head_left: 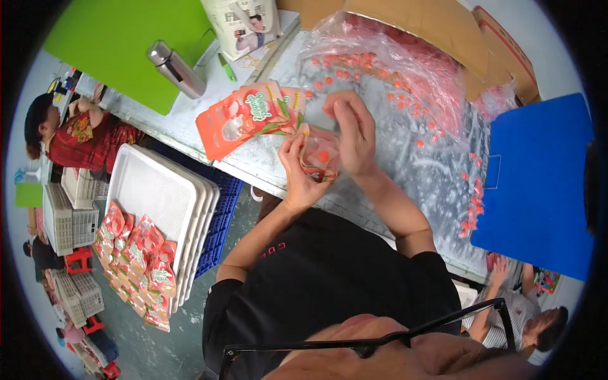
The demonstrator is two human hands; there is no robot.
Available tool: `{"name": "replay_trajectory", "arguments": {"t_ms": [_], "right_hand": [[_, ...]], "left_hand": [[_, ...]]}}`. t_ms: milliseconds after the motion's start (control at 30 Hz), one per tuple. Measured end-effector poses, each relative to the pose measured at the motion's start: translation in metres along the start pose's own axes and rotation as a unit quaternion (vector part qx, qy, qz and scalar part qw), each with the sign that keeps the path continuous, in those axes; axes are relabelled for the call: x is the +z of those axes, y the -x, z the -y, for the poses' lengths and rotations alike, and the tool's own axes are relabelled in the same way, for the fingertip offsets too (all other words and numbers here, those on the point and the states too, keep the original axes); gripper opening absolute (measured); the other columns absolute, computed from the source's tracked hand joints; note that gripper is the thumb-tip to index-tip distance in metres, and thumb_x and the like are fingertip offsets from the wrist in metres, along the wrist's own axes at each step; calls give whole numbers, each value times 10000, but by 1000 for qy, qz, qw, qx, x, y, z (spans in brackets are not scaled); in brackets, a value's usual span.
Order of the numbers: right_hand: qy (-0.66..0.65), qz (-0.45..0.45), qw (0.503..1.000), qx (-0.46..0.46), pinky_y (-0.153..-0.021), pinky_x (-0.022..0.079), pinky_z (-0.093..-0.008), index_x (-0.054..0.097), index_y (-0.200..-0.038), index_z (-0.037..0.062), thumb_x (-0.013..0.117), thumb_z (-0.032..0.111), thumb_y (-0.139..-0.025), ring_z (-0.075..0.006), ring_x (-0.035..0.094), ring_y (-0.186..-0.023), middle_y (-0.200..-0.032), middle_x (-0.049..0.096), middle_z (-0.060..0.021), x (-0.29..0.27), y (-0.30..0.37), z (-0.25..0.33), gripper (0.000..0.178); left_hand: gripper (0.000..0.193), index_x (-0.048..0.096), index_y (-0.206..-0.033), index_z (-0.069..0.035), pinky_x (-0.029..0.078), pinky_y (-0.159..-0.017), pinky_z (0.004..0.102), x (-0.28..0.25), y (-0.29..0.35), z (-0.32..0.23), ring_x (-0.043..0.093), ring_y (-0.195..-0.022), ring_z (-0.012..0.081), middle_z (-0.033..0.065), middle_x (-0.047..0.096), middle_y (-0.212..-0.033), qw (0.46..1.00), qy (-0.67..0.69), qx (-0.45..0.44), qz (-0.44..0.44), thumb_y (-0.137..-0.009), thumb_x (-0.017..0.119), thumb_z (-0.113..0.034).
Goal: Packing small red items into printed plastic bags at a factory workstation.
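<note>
My left hand (300, 170) is closed around a small red-and-beige printed pouch (319, 166), held with its mouth gaping; a red piece shows inside. Just right of and above it is my right hand (354, 130), thumb and fingers pinched together on a small red candy-like piece (328, 109). A pile of flat red printed pouches (237, 120) lies on the table to the left of my hands. Loose red pieces (405, 101) are scattered to the right, spilling from a large clear plastic bag (437, 82).
A steel thermos (180, 73), a green marker (227, 68) and a white tote bag (244, 25) stand behind. Stacked white trays (155, 183) hold filled pouches (142, 253) at left. A blue panel (538, 183) bounds the right side. People sit left and lower right.
</note>
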State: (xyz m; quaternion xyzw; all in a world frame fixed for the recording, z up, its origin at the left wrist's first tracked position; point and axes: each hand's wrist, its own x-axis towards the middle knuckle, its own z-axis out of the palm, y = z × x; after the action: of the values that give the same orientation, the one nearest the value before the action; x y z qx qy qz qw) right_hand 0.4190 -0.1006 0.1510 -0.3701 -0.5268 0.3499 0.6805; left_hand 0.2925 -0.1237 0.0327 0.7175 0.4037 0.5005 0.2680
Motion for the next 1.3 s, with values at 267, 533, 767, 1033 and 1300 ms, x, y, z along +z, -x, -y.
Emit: {"name": "replay_trajectory", "arguments": {"t_ms": [267, 533, 767, 1033, 1300], "right_hand": [[441, 359, 822, -38, -752, 482, -437, 603, -924, -3, 707, 125, -724, -386, 599, -935, -1045, 605, -195, -5, 34, -6, 259], [413, 614, 672, 9, -855, 475, -422, 654, -883, -4, 653, 63, -741, -364, 560, -1031, -1036, 621, -186, -14, 8, 8, 158], [283, 530, 799, 25, -839, 482, -419, 641, -892, 24, 627, 26, -739, -368, 580, -957, -977, 600, -178, 0, 23, 5, 153], [362, 661, 654, 60, -732, 501, -449, 630, -831, -17, 601, 111, -740, -401, 614, -797, -852, 629, -214, -13, 19, -1, 159], [421, 598, 678, 71, -723, 497, -450, 617, -914, -21, 630, 123, -772, -399, 616, -794, -889, 632, -207, -26, 32, -11, 203]], "left_hand": [[920, 290, -1391, -39, 304, -1065, 509, 8, 12, 13, 307, -1271, 436, 242, 292, -1348, 996, 63, 3, -55, -628, 800, -115], [1189, 306, -1463, -51, 358, -1072, 432, -63, -10, 11, 371, -1317, 323, 187, 370, -1416, 993, 41, 5, 111, -461, 931, -199], [499, 597, -1072, 0, 497, -847, 283, -77, -18, 39, 623, -934, 136, 58, 679, -983, 817, 293, -202, 454, -651, 848, -92], [367, 670, -1033, -13, 499, -851, 296, -79, -10, -9, 632, -871, 103, 52, 712, -965, 843, 299, -259, 364, -700, 811, -75], [205, 682, -936, -8, 491, -872, 312, -59, 4, 19, 631, -925, 136, 65, 693, -940, 889, 330, -159, 275, -746, 756, 6]]}}
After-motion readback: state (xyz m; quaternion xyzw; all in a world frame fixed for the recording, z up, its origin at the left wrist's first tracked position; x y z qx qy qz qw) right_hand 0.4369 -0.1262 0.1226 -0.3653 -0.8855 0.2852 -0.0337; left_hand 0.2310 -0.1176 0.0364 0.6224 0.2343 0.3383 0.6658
